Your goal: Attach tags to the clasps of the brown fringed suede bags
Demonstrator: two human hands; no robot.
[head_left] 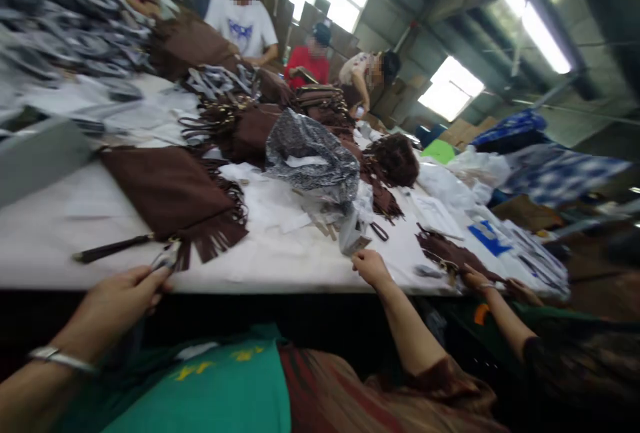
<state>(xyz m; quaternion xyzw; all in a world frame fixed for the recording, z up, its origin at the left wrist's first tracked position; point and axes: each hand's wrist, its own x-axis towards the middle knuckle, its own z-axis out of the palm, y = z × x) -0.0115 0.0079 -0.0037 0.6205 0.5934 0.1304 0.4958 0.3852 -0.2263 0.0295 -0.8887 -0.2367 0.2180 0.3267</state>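
Note:
My left hand [117,303], with a silver bracelet on the wrist, pinches a small silver metal clasp [167,256] at the table's front edge. The clasp sits at the corner of a flat brown fringed bag [167,190], next to a dark strap [113,247]. My right hand [371,266] is at the table edge further right, its fingers curled on the lower edge of a small clear plastic packet [353,236]. The picture is blurred, so fine details of the clasp are unclear.
On the white table [45,240] lie a crumpled grey plastic bag [310,156], more brown fringed bags [250,130], papers and a blue-and-white card [487,236]. A co-worker's hand [475,278] holds brown fringe at the right. Several people work at the far side.

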